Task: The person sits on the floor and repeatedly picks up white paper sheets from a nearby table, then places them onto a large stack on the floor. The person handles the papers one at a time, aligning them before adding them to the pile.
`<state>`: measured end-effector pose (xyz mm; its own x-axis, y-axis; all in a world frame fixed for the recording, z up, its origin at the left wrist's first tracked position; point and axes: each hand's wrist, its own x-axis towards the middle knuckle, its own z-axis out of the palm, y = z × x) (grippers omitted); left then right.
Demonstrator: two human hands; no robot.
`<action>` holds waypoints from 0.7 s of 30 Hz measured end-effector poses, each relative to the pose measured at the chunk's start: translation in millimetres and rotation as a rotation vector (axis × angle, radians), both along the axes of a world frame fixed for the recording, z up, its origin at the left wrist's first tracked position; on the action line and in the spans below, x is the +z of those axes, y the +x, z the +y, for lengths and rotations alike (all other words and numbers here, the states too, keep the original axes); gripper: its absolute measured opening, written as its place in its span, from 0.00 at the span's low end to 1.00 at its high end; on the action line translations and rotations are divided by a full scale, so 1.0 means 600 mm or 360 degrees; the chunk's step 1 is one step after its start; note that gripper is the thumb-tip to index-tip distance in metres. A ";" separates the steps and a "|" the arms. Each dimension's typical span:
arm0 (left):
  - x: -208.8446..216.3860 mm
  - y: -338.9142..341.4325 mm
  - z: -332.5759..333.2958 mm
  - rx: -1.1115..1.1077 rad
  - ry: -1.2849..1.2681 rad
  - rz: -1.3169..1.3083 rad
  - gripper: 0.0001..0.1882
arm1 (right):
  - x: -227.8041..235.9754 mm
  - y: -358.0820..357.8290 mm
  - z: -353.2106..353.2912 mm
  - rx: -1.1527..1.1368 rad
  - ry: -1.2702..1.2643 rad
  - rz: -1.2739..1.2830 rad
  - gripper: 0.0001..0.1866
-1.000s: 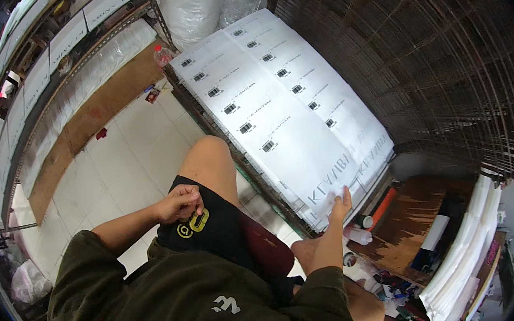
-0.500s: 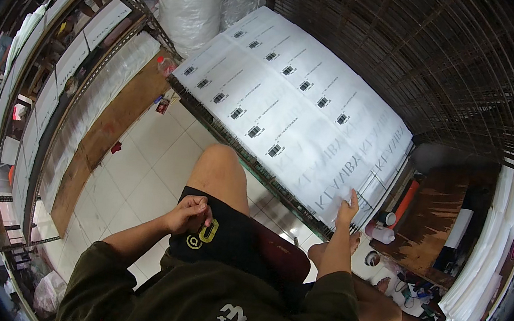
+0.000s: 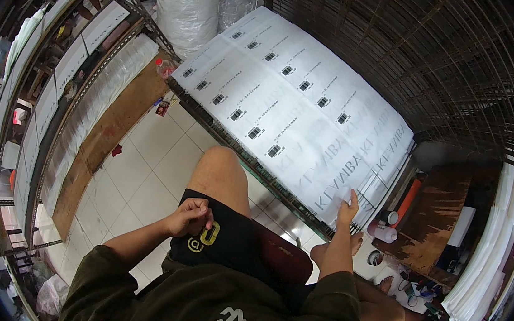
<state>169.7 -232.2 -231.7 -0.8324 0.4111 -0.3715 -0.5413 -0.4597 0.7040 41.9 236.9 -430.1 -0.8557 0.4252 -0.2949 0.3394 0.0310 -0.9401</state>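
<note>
A white, translucent sheet (image 3: 276, 100) printed with rows of small black marks lies across a wire rack (image 3: 260, 186) in front of me. Large grey lettering shows near its right end, and fainter lettering appears through it. At the sheet's near right corner, my right hand (image 3: 348, 209) has its fingers closed on the sheet's edge, with one finger stretched along it. My left hand (image 3: 191, 217) hovers over my left thigh, away from the sheet. Its fingers are curled together, with nothing seen in them.
Raised wire racks (image 3: 418, 58) slope up beyond the sheet. A shelving frame (image 3: 81, 104) stands on the left, and plastic-wrapped bundles (image 3: 188, 9) at the back. To the right are a bottle (image 3: 382, 231), a worn wooden board (image 3: 433, 210) and a stack of white sheets (image 3: 485, 253).
</note>
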 end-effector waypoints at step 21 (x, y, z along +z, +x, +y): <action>0.009 -0.008 0.005 -0.0014 0.0041 -0.0032 0.13 | -0.060 0.007 0.037 0.0061 0.0312 0.0075 0.32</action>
